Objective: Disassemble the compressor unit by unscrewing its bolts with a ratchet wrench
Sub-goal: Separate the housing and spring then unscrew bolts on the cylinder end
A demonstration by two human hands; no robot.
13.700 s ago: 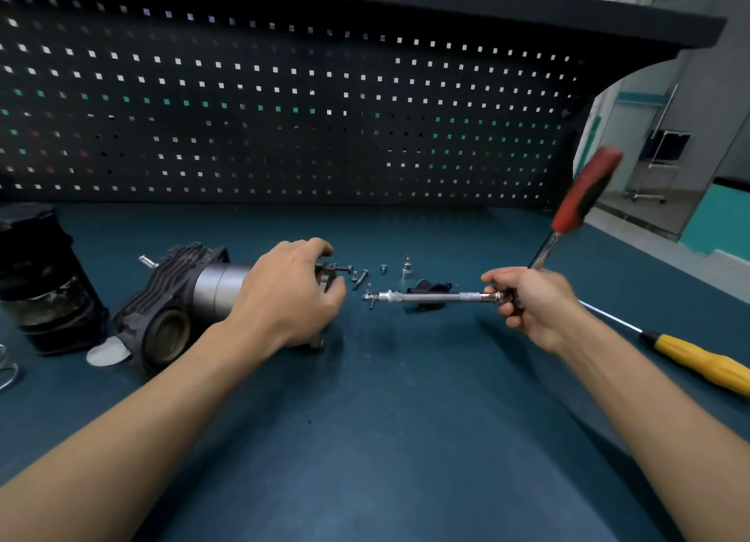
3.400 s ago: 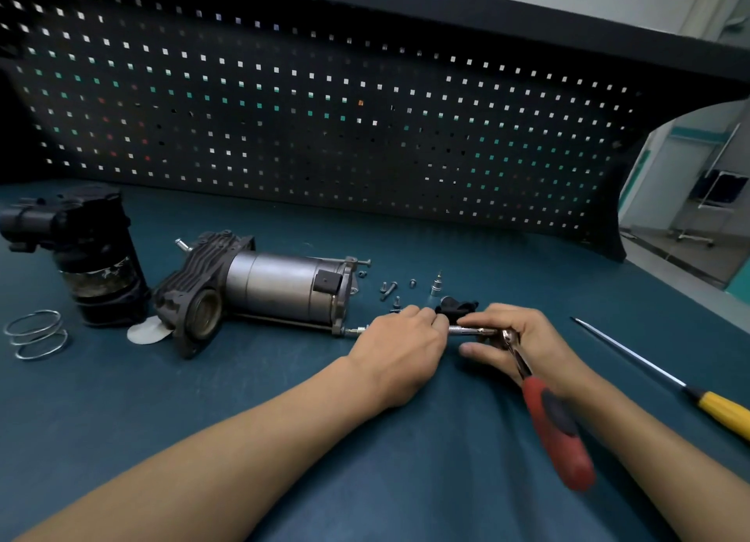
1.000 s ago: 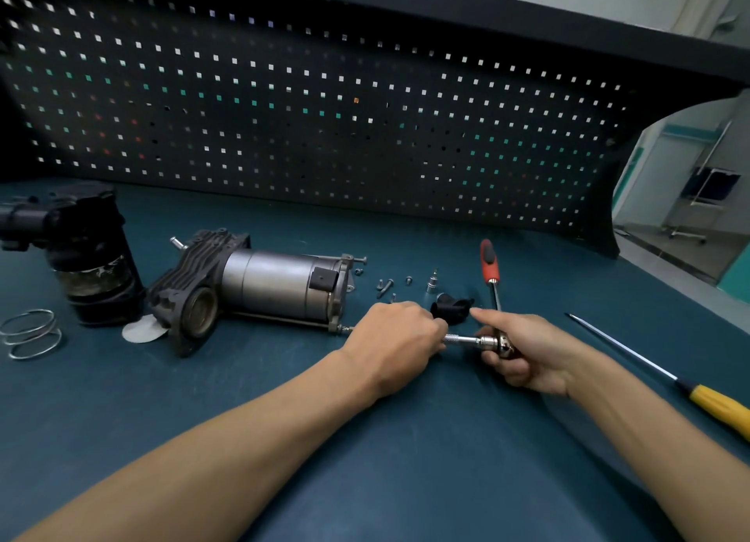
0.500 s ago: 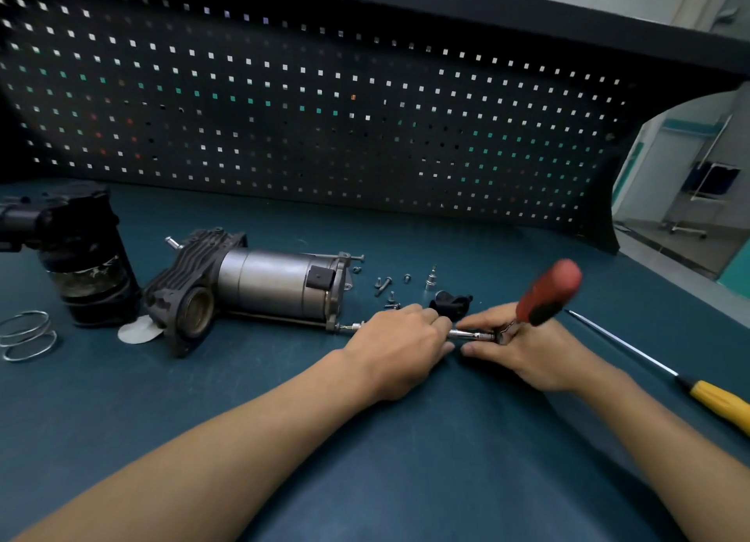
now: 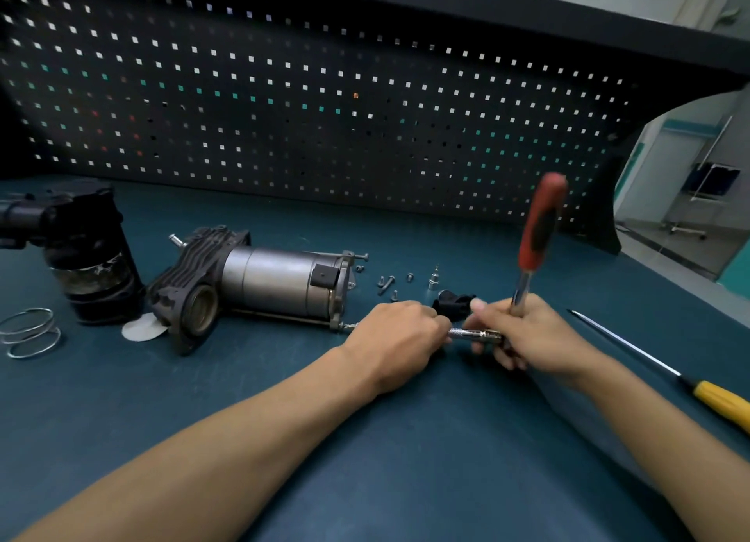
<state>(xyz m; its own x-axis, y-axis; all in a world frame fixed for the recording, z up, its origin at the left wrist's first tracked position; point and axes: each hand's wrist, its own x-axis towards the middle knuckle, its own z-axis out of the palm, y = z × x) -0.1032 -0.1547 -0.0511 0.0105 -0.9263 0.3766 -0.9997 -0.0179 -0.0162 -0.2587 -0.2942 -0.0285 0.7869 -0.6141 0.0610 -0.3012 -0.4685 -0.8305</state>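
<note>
The compressor unit (image 5: 259, 285), a silver cylinder with a black finned head, lies on its side on the blue-green bench. A long bolt (image 5: 351, 325) sticks out of its lower right flange. My left hand (image 5: 399, 338) curls around the silver extension bar (image 5: 473, 333) of the ratchet wrench, which lines up with that bolt. My right hand (image 5: 531, 334) grips the ratchet head, and the red and black handle (image 5: 542, 220) stands nearly upright above it.
Loose bolts (image 5: 387, 285), a small socket (image 5: 433, 282) and a black part (image 5: 452, 304) lie behind my hands. A yellow-handled screwdriver (image 5: 690, 383) lies at the right. A black canister (image 5: 87, 257) and a wire spring (image 5: 28, 332) are at the left, a pegboard (image 5: 324, 115) behind.
The ratchet handle has swung from low and tilted right up to nearly vertical. Both hands keep their hold on the extension and ratchet head; the compressor has not moved.
</note>
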